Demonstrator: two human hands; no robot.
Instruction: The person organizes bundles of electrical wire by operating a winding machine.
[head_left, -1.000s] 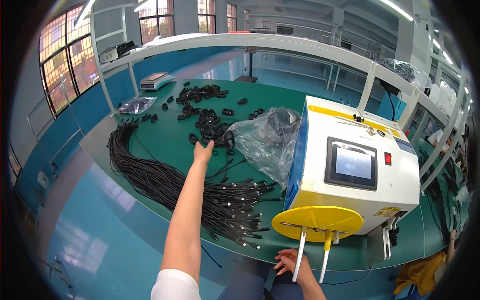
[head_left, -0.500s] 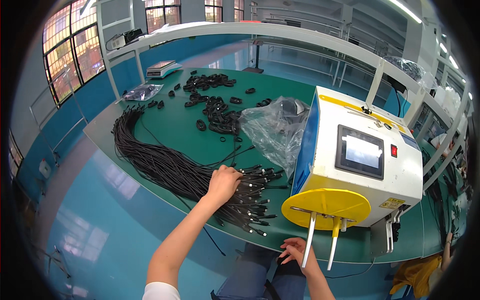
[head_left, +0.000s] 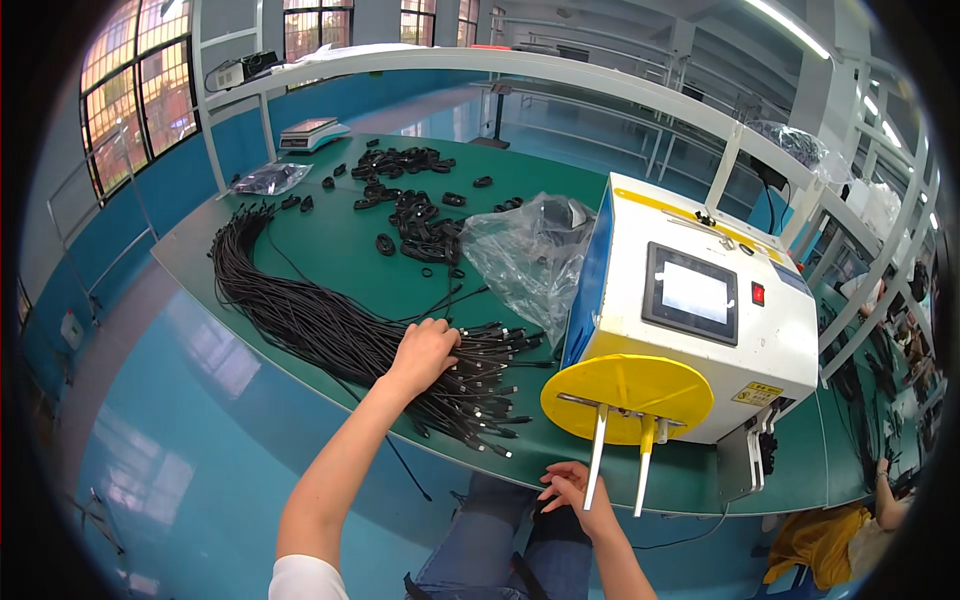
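A thick bundle of black cables curves across the green table, with its connector ends fanned out at the near side. My left hand rests on the bundle just behind the connectors, its fingers bent down around cable there; the fingertips are partly hidden. My right hand is at the table's front edge, beside the prongs of the winding machine. Its fingers are loosely curled and apart, and nothing shows in them. A yellow disc with two prongs sticks out from the machine's front.
Several coiled black cables lie farther back, beside a clear plastic bag. A scale and a silvery bag are at the far left. A white shelf frame spans the back. Another person sits at right.
The whole view has shifted slightly, so the table and machine appear farther left. My left hand stays on the cables, and my right hand keeps its place beside the prongs.
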